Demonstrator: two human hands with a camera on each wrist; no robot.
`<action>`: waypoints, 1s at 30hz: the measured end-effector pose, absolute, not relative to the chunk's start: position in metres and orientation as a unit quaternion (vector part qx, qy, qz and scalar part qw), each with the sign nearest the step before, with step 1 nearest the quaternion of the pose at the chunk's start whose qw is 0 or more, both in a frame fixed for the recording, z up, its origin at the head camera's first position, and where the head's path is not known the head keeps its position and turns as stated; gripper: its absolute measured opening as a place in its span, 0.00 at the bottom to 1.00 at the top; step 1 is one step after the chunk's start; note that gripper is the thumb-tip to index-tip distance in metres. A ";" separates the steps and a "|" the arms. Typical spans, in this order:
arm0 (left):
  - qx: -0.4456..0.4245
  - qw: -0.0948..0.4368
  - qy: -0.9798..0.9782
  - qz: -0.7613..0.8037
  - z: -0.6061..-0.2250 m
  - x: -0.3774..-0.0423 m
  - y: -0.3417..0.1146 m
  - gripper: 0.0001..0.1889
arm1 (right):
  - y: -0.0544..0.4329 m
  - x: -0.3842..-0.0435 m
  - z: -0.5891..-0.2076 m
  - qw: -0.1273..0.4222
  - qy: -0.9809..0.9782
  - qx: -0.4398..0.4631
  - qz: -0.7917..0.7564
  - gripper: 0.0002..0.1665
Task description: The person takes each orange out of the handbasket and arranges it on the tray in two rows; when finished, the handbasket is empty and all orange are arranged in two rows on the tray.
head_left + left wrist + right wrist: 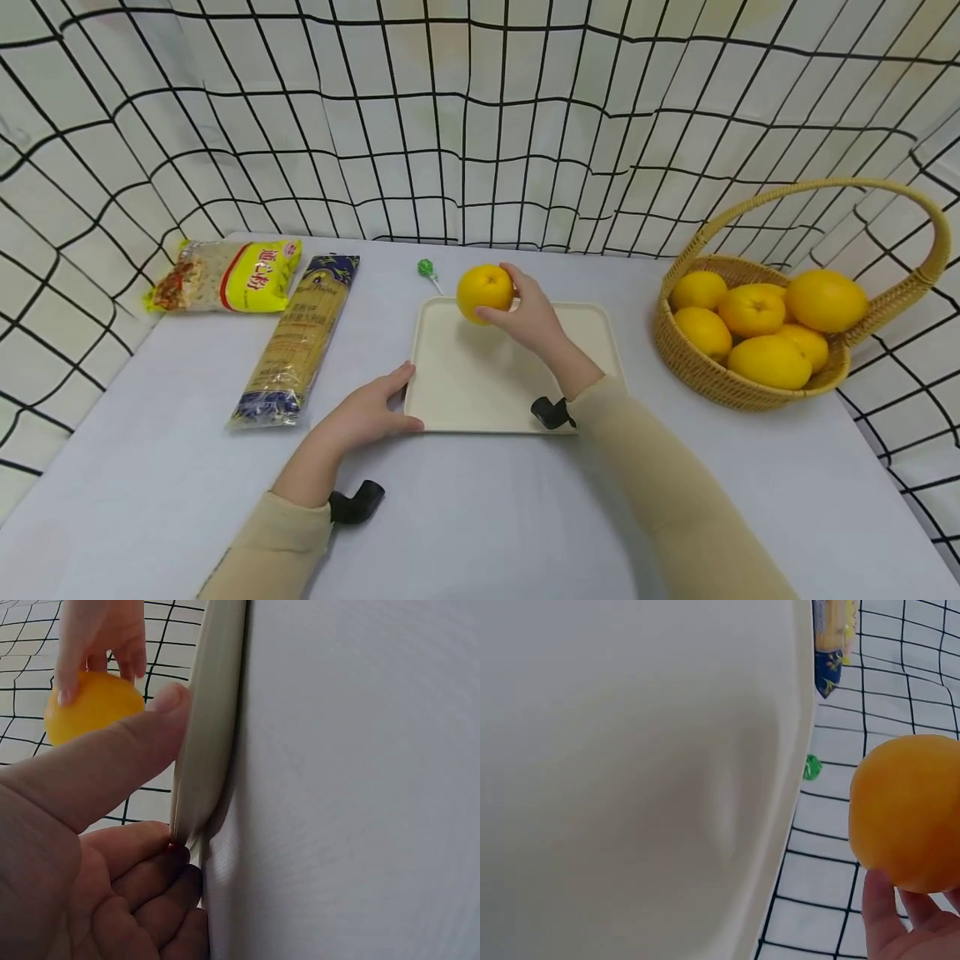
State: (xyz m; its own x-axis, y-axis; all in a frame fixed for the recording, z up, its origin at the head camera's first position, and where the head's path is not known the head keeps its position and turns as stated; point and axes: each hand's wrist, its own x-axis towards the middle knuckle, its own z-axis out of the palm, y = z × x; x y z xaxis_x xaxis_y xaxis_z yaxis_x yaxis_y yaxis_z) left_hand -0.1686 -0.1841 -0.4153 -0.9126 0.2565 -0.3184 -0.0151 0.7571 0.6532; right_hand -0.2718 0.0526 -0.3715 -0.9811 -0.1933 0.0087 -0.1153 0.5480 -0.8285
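Observation:
My right hand (pixel 534 315) holds an orange (pixel 484 293) between thumb and fingers, raised over the far edge of a cream rectangular tray (pixel 472 392). In the right wrist view the orange (pixel 907 814) rests against the fingertips, apart from the tray rim (pixel 799 761). My left hand (pixel 375 408) holds the tray at its near left corner. The left wrist view shows the thumb (pixel 127 754) on the rim and the fingers bent at the corner. A green-wrapped lollipop (pixel 426 267) lies just beyond the tray's far left corner.
A wicker basket (pixel 720 390) with a tall handle and several yellow-orange fruits stands at the right. Left of the tray lie a pasta packet (pixel 300 342) and a yellow noodle bag (pixel 225 277). Black netting (pixel 465 100) hangs behind the white table (pixel 465 517).

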 end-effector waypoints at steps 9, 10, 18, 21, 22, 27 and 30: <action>0.072 0.197 0.917 0.340 -0.413 -0.166 -0.183 0.48 | 0.020 -0.279 -0.379 0.083 0.877 -0.087 -0.466 0.47; 0.072 0.198 0.917 0.338 -0.412 -0.166 -0.184 0.48 | 0.017 -0.280 -0.380 0.086 0.878 -0.086 -0.464 0.47; 0.070 0.198 0.916 0.340 -0.411 -0.166 -0.181 0.47 | 0.000 -0.289 -0.388 0.116 0.884 -0.083 -0.445 0.46; 0.068 0.200 0.916 0.342 -0.413 -0.166 -0.180 0.48 | -0.003 -0.290 -0.389 0.125 0.888 -0.080 -0.436 0.46; 0.065 0.201 0.916 0.341 -0.413 -0.166 -0.180 0.48 | -0.003 -0.290 -0.389 0.126 0.888 -0.080 -0.434 0.46; 0.059 0.202 0.916 0.342 -0.411 -0.166 -0.182 0.47 | -0.008 -0.291 -0.390 0.128 0.886 -0.079 -0.439 0.46; 0.056 0.203 0.914 0.346 -0.410 -0.165 -0.183 0.47 | -0.012 -0.292 -0.392 0.125 0.886 -0.075 -0.439 0.47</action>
